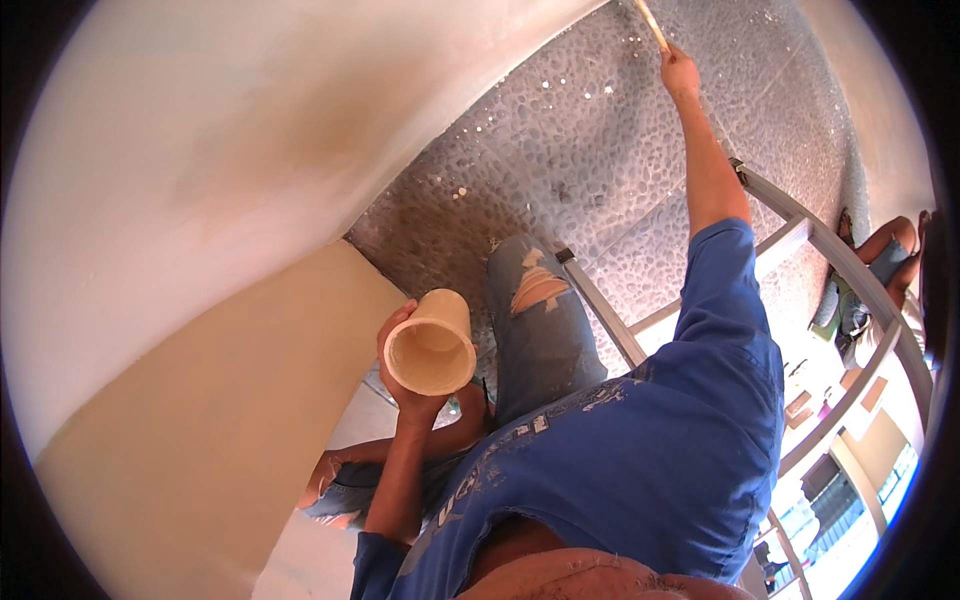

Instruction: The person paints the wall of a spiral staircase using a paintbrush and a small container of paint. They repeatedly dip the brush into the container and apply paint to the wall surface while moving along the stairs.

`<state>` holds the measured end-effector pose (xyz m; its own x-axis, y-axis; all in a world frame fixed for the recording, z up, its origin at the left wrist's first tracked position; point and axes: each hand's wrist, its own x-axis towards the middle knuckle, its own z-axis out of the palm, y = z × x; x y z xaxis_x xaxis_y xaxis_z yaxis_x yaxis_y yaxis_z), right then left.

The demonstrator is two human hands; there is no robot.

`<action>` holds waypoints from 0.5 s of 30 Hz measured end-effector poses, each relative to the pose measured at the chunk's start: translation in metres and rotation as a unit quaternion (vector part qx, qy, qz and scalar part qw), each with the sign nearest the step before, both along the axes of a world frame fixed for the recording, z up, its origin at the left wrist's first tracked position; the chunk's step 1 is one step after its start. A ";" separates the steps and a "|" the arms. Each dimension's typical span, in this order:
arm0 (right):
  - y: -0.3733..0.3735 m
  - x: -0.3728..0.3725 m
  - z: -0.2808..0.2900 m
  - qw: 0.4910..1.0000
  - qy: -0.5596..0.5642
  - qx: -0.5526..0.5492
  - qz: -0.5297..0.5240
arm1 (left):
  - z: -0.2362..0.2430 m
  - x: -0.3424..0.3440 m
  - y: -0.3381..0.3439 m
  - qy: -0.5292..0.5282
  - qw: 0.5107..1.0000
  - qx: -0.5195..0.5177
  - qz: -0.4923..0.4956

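- The side of a cream-coloured cup (430,352) is gripped by the left hand (393,345), with the fingers curled around its wall; its wide mouth is turned up toward the camera, and what it contains cannot be told.
- A pale, slender stick (652,24) is pinched in the right hand (679,73), which is closed around its near end at the reach of an outstretched arm; the stick's far end is cut off by the upper edge.
- The cup is held in front of the blue shirt (640,450), just beside a leg in torn jeans (545,300).
- To the left, a beige wall (220,390) is met by a white wall (180,200) marked with a brownish patch.
- Beyond the leg, a pebbled floor (600,175) is dotted with white spots.
- At the right, a grey ladder-like frame (850,262) is seen, with another person (888,250) partly shown beyond it.
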<state>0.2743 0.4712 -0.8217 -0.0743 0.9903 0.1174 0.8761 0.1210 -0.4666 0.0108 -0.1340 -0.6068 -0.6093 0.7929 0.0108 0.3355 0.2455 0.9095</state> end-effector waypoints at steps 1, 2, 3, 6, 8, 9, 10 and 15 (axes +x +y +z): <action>-0.007 -0.004 0.003 0.999 0.020 0.007 -0.026 | 0.001 0.000 -0.001 -0.007 1.000 0.000 0.003; -0.014 -0.009 0.004 0.998 0.039 0.013 -0.051 | 0.000 -0.001 -0.003 -0.013 1.000 0.000 0.007; -0.025 -0.010 0.002 0.995 0.058 0.017 -0.080 | 0.001 -0.002 -0.004 -0.022 1.000 -0.003 0.007; -0.079 -0.036 -0.008 0.978 0.141 0.067 -0.136 | 0.004 -0.006 0.002 -0.056 0.998 -0.005 0.022; -0.134 -0.068 -0.003 0.951 0.260 0.061 -0.158 | 0.020 -0.012 0.015 -0.014 1.000 0.005 0.009; -0.162 -0.082 -0.004 0.936 0.308 0.053 -0.159 | 0.026 -0.013 0.020 0.006 1.000 0.010 0.002; -0.189 -0.097 0.000 0.924 0.351 0.038 -0.148 | 0.029 -0.014 0.023 -0.024 0.999 0.024 0.024; -0.337 -0.147 0.044 0.883 0.439 -0.135 -0.096 | 0.031 -0.024 0.024 0.026 0.998 -0.010 0.047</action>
